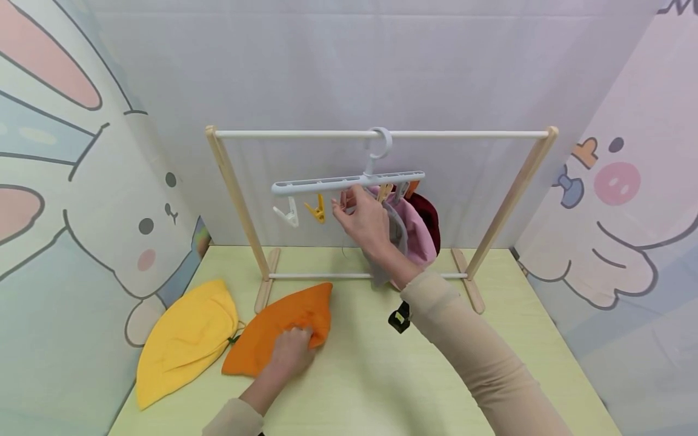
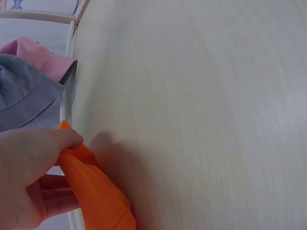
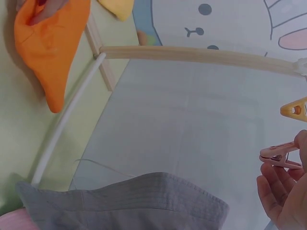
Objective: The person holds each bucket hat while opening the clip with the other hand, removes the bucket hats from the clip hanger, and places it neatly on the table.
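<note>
Gripping the orange hat (image 1: 283,330) at lower centre of the head view, the left hand (image 1: 291,354) pinches its fabric against the desk (image 1: 371,375), while the right hand (image 1: 365,221) at frame centre holds a pink clip (image 3: 280,155) between thumb and fingers under the white clip hanger (image 1: 349,181). Grey (image 1: 395,233), pink (image 1: 417,233) and dark red (image 1: 428,215) hats already hang there. By this evidence, the orange hat and the yellow hat (image 1: 182,339) at lower left remain unhung.

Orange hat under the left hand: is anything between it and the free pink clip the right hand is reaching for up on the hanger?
Nothing visible blocks it. The orange hat lies on the table, pinched by the left hand. The pink clip hangs at the right hand, with the grey hat beside it.
</note>
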